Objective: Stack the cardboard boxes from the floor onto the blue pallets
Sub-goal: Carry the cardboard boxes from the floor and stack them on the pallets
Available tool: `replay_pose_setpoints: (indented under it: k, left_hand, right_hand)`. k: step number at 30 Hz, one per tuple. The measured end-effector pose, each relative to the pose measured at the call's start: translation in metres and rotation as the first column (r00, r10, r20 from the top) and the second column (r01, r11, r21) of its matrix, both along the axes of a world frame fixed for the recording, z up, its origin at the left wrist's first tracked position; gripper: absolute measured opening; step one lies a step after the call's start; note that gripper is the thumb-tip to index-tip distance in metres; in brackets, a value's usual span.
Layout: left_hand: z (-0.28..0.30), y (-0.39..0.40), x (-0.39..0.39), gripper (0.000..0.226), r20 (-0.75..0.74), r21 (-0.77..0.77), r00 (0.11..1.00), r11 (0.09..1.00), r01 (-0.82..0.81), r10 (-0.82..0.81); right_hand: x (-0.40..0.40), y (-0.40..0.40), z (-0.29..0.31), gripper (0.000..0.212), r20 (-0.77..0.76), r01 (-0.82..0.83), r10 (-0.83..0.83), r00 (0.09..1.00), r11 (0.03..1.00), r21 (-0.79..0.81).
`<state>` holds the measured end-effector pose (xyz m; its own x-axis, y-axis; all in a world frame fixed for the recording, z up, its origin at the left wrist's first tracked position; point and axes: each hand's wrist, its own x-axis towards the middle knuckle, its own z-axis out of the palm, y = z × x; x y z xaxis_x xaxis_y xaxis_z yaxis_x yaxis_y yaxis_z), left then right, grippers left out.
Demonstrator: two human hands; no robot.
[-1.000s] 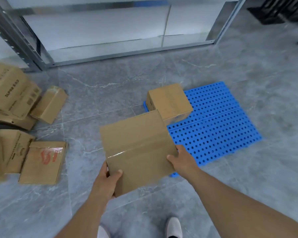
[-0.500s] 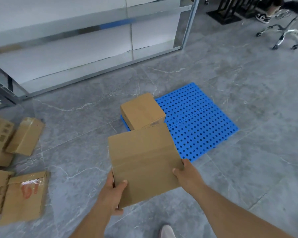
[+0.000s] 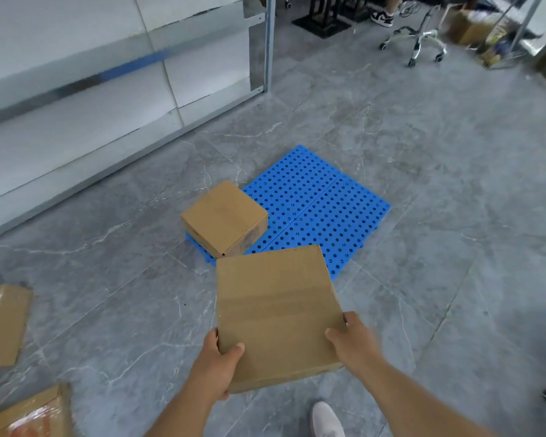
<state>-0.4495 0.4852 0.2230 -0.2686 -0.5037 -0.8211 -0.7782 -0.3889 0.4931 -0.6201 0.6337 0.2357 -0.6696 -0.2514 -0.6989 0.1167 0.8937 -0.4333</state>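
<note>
- Carried box (image 3: 278, 313) is held in the air just short of the pallets' near corner. Left hand (image 3: 216, 365) grips its near-left corner, thumb curled over the top. Right hand (image 3: 353, 343) grips the near-right edge, thumb on top; the other fingers are hidden beneath.
- Risk: both grips sit at the near end, so the far end could sag or slip on the way down.
- Placed box (image 3: 226, 219) sits on the left corner of the pallets (image 3: 328, 209). A low approach could clip it and push it off.
- Risk: setting down early leaves the box half on the floor (image 3: 454, 184).
- Loose boxes (image 3: 4, 323) lie at left, well apart.
</note>
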Motion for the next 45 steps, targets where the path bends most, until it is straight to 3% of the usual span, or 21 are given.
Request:
replay_pose_setpoints:
  k: [4,13,22,30,39,45]
  left_hand:
    - [-0.003,-0.012,-0.005,0.046,-0.018,-0.034,0.997,0.996,0.08,-0.08]
    - [-0.031,-0.024,-0.05,0.056,-0.002,-0.023,0.952,0.952,0.305,-0.305]
    - [-0.063,-0.041,-0.105,0.054,-0.042,-0.042,0.919,0.92,0.39,-0.391]
    - [-0.108,-0.085,-0.101,0.06,-0.029,-0.039,0.891,0.891,0.452,-0.453]
    - [-0.159,-0.137,-0.077,0.063,-0.107,-0.043,0.794,0.801,0.597,-0.598]
    - [-0.223,-0.169,-0.093,0.066,-0.058,-0.158,0.763,0.76,0.63,-0.644]
  right_hand:
    - [0.011,0.005,-0.007,0.035,-0.004,0.088,-0.088,0.996,0.996,-0.013]
    - [-0.002,0.02,-0.043,0.033,0.019,0.256,-0.256,0.966,0.967,0.013]
    - [-0.03,0.014,-0.077,0.036,0.042,0.387,-0.388,0.921,0.922,0.031]
    - [-0.006,-0.023,-0.114,0.048,0.048,0.496,-0.496,0.867,0.868,0.011]
    - [0.06,-0.062,-0.164,0.045,0.041,0.679,-0.678,0.734,0.732,-0.056]
    - [0.054,-0.092,-0.231,0.044,0.018,0.712,-0.719,0.695,0.686,-0.15]
